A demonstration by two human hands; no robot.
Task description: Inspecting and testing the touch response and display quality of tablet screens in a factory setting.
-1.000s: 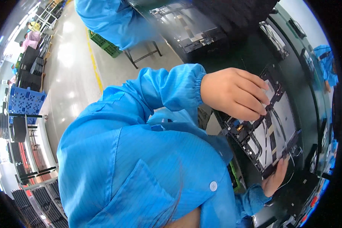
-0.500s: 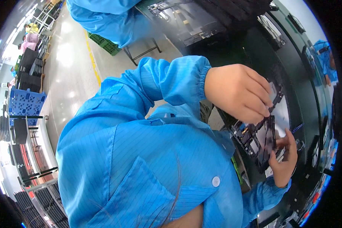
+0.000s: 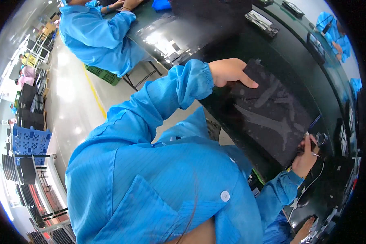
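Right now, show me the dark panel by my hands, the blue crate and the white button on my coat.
Dark panel (image 3: 273, 114): head view, middle of its upward face.
Blue crate (image 3: 31, 141): head view, its perforated wall.
White button (image 3: 225, 196): head view, its round face.

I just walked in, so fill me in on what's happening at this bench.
A person in a blue work coat has both hands at a flat dark panel over a dark green bench. The left hand grips one end, thumb on top; the right hand is at the opposite edge, its exact grip unclear. The panel's upward face shows pale streaks and smudges. Nearby, another person in blue is at the bench too.
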